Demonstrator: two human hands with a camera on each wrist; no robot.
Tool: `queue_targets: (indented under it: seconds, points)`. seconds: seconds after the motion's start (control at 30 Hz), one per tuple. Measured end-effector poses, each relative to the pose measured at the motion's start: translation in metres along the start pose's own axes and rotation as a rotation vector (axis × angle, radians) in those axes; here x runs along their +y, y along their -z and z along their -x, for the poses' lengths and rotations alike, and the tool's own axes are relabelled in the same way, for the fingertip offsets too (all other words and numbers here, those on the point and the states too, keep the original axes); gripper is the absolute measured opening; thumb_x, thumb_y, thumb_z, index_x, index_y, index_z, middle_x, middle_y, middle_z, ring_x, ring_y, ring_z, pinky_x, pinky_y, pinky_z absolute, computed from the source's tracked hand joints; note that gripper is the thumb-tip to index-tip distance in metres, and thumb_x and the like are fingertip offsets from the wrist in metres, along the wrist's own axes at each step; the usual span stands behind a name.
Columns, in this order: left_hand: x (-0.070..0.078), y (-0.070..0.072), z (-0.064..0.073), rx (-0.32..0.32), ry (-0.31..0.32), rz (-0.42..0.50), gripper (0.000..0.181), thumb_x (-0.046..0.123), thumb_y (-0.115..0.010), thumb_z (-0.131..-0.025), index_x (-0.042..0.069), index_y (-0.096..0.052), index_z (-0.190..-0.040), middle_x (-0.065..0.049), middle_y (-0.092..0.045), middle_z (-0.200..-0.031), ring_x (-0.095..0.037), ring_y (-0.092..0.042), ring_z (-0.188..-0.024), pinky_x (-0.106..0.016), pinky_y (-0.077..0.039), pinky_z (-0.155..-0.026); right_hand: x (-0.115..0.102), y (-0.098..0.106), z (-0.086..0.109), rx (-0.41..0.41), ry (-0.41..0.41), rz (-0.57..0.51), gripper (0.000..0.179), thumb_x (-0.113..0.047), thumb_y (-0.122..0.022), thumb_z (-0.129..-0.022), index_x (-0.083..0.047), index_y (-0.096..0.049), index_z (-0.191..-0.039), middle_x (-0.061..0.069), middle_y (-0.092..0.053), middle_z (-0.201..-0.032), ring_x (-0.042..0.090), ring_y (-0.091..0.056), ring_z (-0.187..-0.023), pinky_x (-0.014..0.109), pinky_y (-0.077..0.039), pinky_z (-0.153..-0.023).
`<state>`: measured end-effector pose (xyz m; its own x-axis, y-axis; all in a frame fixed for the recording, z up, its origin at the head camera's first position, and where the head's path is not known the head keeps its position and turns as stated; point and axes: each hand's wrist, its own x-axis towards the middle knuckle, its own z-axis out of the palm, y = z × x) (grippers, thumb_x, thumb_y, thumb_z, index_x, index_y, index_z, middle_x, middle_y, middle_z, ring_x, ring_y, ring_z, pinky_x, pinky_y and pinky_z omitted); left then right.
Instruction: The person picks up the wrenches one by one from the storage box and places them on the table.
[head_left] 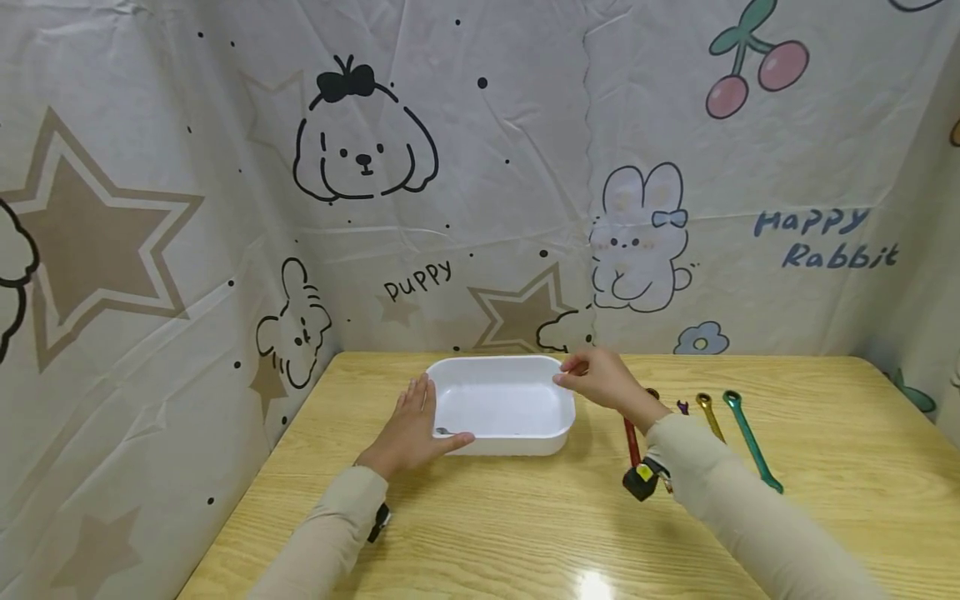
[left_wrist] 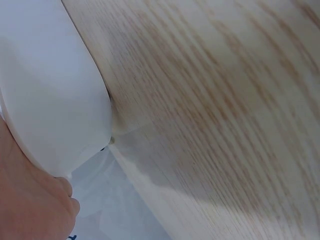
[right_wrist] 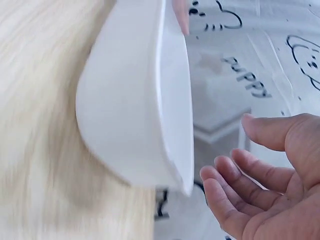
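Observation:
A white oblong plastic basin [head_left: 501, 400] sits on the table, its side wall [left_wrist: 55, 85] filling a corner of the left wrist view. My left hand [head_left: 411, 429] rests along the basin's left side, fingers straight and thumb stretched over the front rim. Inside, by that thumb, a small grey metal end [head_left: 442, 431] shows; the rest is hidden behind the front wall. Just off the right rim hovers my right hand [head_left: 600, 379]. In the right wrist view its fingers [right_wrist: 225, 200] are loosely bent, with a gap to the thumb and nothing held.
Right of the basin lie several wrenches: a red one [head_left: 632, 442] partly behind my right wrist, a small purple one [head_left: 683, 407], a gold one [head_left: 705, 403] and a teal one [head_left: 752, 442]. A printed cloth [head_left: 480, 167] hangs behind the wooden table [head_left: 480, 517].

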<state>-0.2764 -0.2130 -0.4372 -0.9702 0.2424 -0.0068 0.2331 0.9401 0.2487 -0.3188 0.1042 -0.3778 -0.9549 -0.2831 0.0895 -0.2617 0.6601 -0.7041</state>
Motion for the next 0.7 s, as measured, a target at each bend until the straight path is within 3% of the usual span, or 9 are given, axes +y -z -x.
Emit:
queue_targets:
  seconds: [0.3,0.4,0.57,0.7]
  points:
    - [-0.001,-0.003,-0.003,0.001,0.006,0.002,0.124,0.087,-0.039,-0.075,-0.004,-0.002,-0.151,-0.019,0.007,-0.159,-0.034,0.005,-0.147,-0.044,-0.002,-0.119,-0.016,-0.052,-0.019,-0.184,0.05,-0.043,0.023,-0.018,-0.077,-0.082,-0.001,-0.069,-0.094,0.004,-0.064,-0.083,0.014,-0.057,-0.076,0.026,-0.047,-0.066]
    - [-0.001,-0.004,-0.004,0.008,0.007,0.005,0.124,0.086,-0.041,-0.075,-0.005,-0.003,-0.151,-0.02,0.006,-0.159,-0.034,0.005,-0.146,-0.045,-0.002,-0.119,-0.017,-0.066,-0.023,-0.237,0.007,-0.056,0.023,-0.017,-0.079,-0.079,-0.001,-0.069,-0.093,0.004,-0.066,-0.08,0.012,-0.056,-0.071,0.024,-0.047,-0.062]
    - [-0.001,-0.004,-0.002,0.009,0.011,0.0,0.123,0.086,-0.041,-0.075,-0.005,-0.004,-0.15,-0.021,0.003,-0.159,-0.035,0.003,-0.146,-0.045,-0.003,-0.119,-0.017,-0.081,-0.026,-0.3,-0.074,-0.11,0.025,-0.014,-0.08,-0.078,-0.001,-0.069,-0.095,0.002,-0.066,-0.08,0.009,-0.051,-0.061,0.021,-0.044,-0.052]
    - [-0.001,-0.003,-0.002,0.014,0.011,-0.013,0.123,0.086,-0.04,-0.075,-0.005,-0.005,-0.15,-0.021,0.003,-0.159,-0.035,0.002,-0.146,-0.046,-0.003,-0.119,-0.018,-0.088,-0.027,-0.328,-0.024,-0.095,0.019,-0.011,-0.077,-0.08,0.001,-0.07,-0.093,0.001,-0.065,-0.077,0.008,-0.05,-0.062,0.021,-0.043,-0.056]
